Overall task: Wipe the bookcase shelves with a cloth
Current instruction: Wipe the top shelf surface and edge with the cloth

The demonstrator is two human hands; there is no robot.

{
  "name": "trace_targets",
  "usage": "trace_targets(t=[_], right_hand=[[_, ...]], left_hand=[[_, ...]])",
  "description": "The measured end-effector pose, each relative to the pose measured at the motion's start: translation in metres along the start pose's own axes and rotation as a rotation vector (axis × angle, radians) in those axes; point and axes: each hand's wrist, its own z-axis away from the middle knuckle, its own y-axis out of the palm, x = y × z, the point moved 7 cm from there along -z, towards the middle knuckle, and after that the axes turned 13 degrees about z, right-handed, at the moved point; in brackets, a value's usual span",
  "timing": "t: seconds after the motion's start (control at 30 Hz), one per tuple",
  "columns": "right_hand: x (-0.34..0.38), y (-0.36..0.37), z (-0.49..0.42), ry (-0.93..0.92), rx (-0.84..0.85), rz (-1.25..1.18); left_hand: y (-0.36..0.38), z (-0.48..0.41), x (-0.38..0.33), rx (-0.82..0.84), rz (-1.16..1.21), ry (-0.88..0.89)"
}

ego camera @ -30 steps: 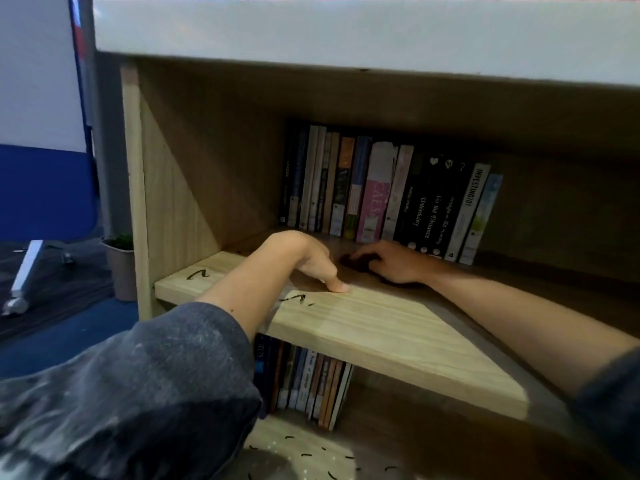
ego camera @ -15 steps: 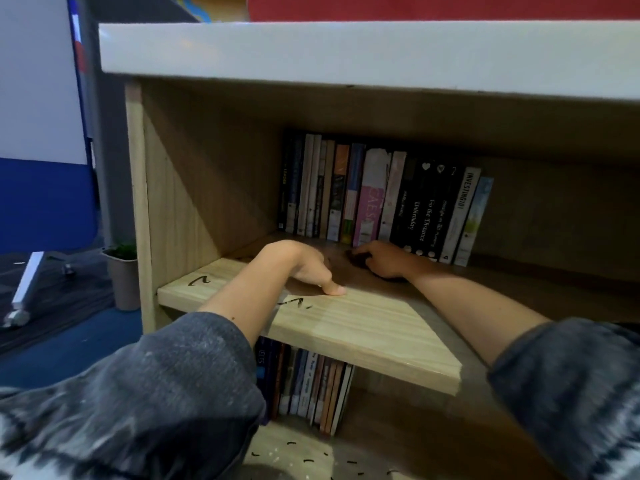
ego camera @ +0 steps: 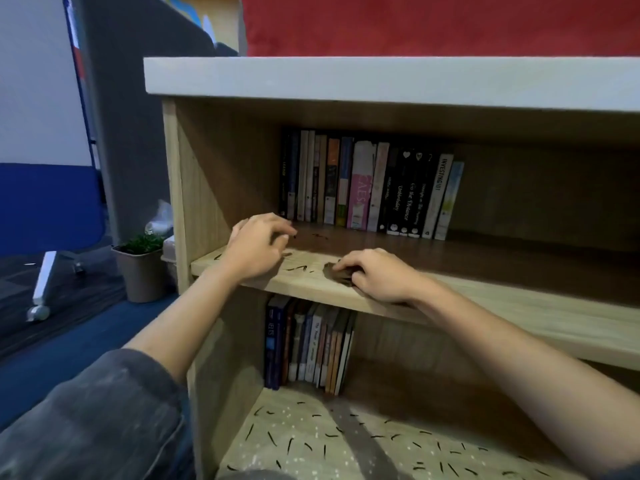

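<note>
Red wall point(ego camera: 433, 24) rises behind a wooden bookcase point(ego camera: 180, 202); on the front of its middle shelf point(ego camera: 519, 306) the right hand point(ego camera: 379, 277) grips a small dark cloth point(ego camera: 336, 271), pressed to the wood; the left hand point(ego camera: 258, 249) sits near the shelf's left end, fingers loosely curled, holding nothing; dark marks point(ego camera: 298, 268) lie between the hands; a row of books point(ego camera: 367, 188) stands upright at the back.

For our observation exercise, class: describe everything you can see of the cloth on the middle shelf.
The cloth is small, dark brown and crumpled, and looks like soft fabric. Only its left edge shows. The rest is hidden under the right hand, whose curled fingers hold it down. It lies near the front edge of the pale wooden middle shelf, just right of some short dark marks.
</note>
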Motion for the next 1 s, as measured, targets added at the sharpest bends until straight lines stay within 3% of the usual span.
trace_targets(t=[0.17,0.27,0.37,0.47,0.6,0.73,0.9,1.0], right_hand=[[0.030,-0.021,0.045,-0.087,-0.026,-0.155],[0.006,-0.030,0.020,0.035,-0.081,-0.155],[0.007,-0.006,-0.015,0.144,-0.011,-0.093],[0.041,0.003,-0.032,0.038,-0.007,-0.109],[0.032,-0.007,-0.009,-0.081,0.045,-0.172],[-0.014,-0.006,-0.006,0.075,0.044,-0.155],[0.035,0.000,-0.033,0.003,0.003,-0.081],[0.021,-0.004,-0.010,-0.055,0.024,-0.147]], left_hand=[[-0.001,0.020,0.016,0.063,-0.017,0.008],[-0.001,0.019,0.021,0.045,-0.006,0.002],[0.006,0.020,0.024,0.027,-0.009,-0.014],[0.009,0.022,0.027,-0.008,-0.069,0.018],[0.012,0.023,0.028,0.084,-0.091,0.075],[0.013,0.023,0.032,0.133,-0.108,0.055],[0.016,0.021,0.036,0.234,-0.097,-0.046],[0.018,0.021,0.039,0.340,-0.078,-0.092]])
